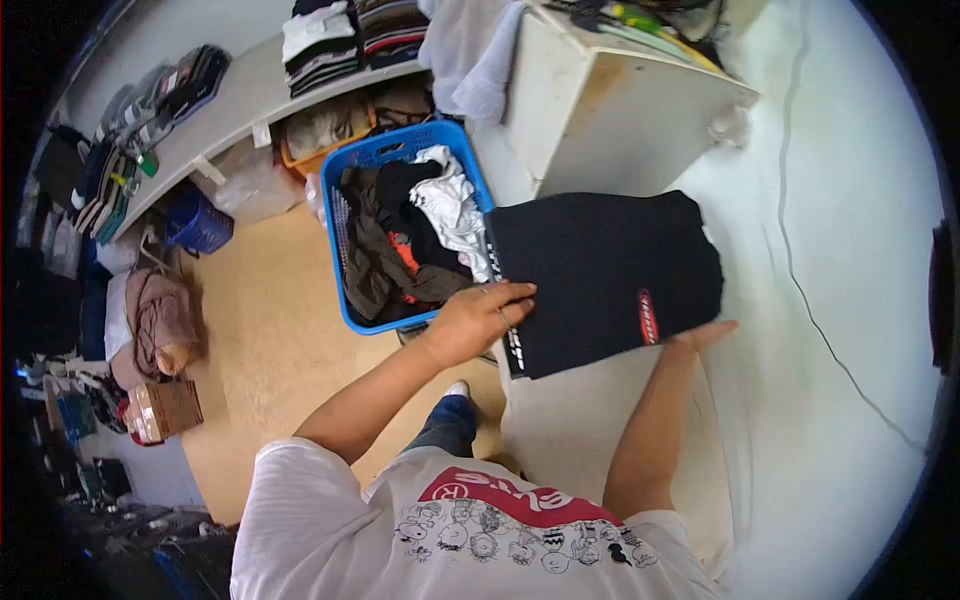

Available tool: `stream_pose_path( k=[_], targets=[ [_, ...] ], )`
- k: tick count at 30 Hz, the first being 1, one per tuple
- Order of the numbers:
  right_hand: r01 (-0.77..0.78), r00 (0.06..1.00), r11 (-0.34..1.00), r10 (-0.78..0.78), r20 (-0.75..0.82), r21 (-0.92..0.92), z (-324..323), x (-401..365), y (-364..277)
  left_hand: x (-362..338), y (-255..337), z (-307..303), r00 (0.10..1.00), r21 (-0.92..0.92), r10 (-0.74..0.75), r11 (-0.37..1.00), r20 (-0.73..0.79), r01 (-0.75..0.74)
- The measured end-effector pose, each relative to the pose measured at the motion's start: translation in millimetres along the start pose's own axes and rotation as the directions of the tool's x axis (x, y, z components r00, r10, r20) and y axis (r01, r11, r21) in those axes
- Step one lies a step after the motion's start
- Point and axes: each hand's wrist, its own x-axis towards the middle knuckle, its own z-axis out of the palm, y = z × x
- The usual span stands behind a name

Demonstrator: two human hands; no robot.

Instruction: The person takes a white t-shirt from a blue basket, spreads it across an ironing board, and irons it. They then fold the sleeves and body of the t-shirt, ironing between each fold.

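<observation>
A folded black garment (pixel 600 270) with a red oval logo and a white-patterned strip along its left edge is held out flat before me, over the table. My left hand (pixel 472 322) grips that strip, fingers on top and a ring on one of them. Under the near right side lies my right hand (pixel 695 337), one digit stretched outward and the other fingers hidden beneath the cloth. Beside the garment on the left stands a blue basket (pixel 340 290) with loose clothes in it: a white piece (pixel 447 205), a dark brown one (pixel 375 255), and black and orange ones.
A white surface (pixel 840 420) with a dark cord runs along the right. Behind the garment is a white cabinet (pixel 650 125). A shelf (pixel 235 115) bears folded clothes stacks. A purple-blue bin (pixel 200 222) and a cardboard box (pixel 165 412) stand on the left.
</observation>
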Motion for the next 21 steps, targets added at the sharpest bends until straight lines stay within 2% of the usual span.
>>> stream_pose_path(
  k=[1, 3, 4, 5, 6, 7, 8, 9, 10, 11, 12, 13, 14, 15, 16, 17, 18, 19, 21],
  targets=[
    [-0.01, 0.999, 0.997, 0.007, -0.038, -0.071, 0, -2, 0, -5, -7, 6, 0.996, -0.038, 0.055, 0.998, -0.067, -0.057],
    [-0.004, 0.996, 0.989, -0.01, -0.094, -0.151, 20, -19, -11, -17, -15, 12, 0.999, -0.059, 0.017, 0.998, -0.029, -0.018],
    [-0.284, 0.68, 0.958, 0.23, 0.697, -0.038, -34, 0, -30, -20, -17, 12, 0.997, -0.126, -0.028, 0.992, -0.075, 0.018],
    [-0.164, 0.928, 0.986, 0.154, 0.34, 0.002, -27, -16, -35, -25, -21, 11, 0.99, -0.19, -0.073, 0.981, -0.122, 0.049],
    [-0.033, 0.997, 0.999, 0.031, -0.076, -0.024, -17, -31, -40, -35, -35, 19, 0.986, -0.181, -0.12, 0.979, -0.119, 0.097],
    [-0.018, 0.994, 0.999, 0.013, -0.112, -0.044, -36, -37, -50, -47, -52, 27, 0.983, -0.181, -0.143, 0.976, -0.117, 0.12],
    [-0.002, 0.989, 0.998, -0.007, -0.151, -0.063, -55, -45, -62, -61, -74, 32, 0.954, -0.105, -0.291, 0.953, -0.077, 0.283],
    [-0.008, 0.948, 0.974, -0.066, -0.312, -0.229, -61, -58, -60, -75, -98, 37, 0.902, -0.021, -0.429, 0.903, -0.049, 0.429],
    [-0.04, 0.879, 0.921, -0.152, -0.451, -0.387, -69, -73, -59, -96, -126, 41, 0.848, 0.15, -0.528, 0.836, -0.047, 0.528],
    [-0.164, 0.891, 0.834, -0.105, -0.443, -0.527, -89, -90, -60, -119, -155, 41, 0.786, 0.317, -0.615, 0.735, -0.058, 0.599],
    [-0.274, 0.896, 0.71, -0.057, -0.441, -0.649, -114, -106, -61, -136, -176, 36, 0.721, 0.394, -0.678, 0.629, -0.144, 0.67],
    [-0.334, 0.931, 0.598, 0.09, -0.353, -0.728, -126, -127, -62, -153, -196, 31, 0.65, 0.457, -0.721, 0.508, -0.238, 0.73],
    [-0.362, 0.93, 0.476, 0.246, -0.274, -0.802, -129, -150, -51, -174, -215, 33, 0.582, 0.503, -0.761, 0.398, -0.287, 0.768],
    [-0.33, 0.941, 0.279, 0.174, -0.29, -0.902, -98, -176, -23, -188, -232, 36, 0.513, 0.538, -0.788, 0.285, -0.339, 0.794],
    [-0.311, 0.929, 0.195, 0.27, -0.254, -0.93, -95, -193, -13, -189, -242, 34, 0.513, 0.533, -0.789, 0.289, -0.339, 0.796],
    [-0.232, 0.94, 0.092, 0.275, -0.199, -0.968, -93, -211, 2, -188, -250, 34, 0.556, 0.552, -0.783, 0.343, -0.279, 0.76],
    [-0.08, 0.933, -0.09, 0.343, -0.106, -0.993, -105, -224, 7, -184, -259, 36, 0.597, 0.568, -0.771, 0.396, -0.221, 0.722],
    [0.075, 0.885, -0.333, 0.457, -0.092, -0.94, -76, -229, 14, -173, -268, 43, 0.597, 0.56, -0.77, 0.399, -0.224, 0.726],
    [0.244, 0.866, -0.318, 0.496, 0.059, -0.916, -101, -238, 16, -142, -286, 66, 0.412, 0.412, -0.911, 0.382, 0.019, 0.827]
  ],
)
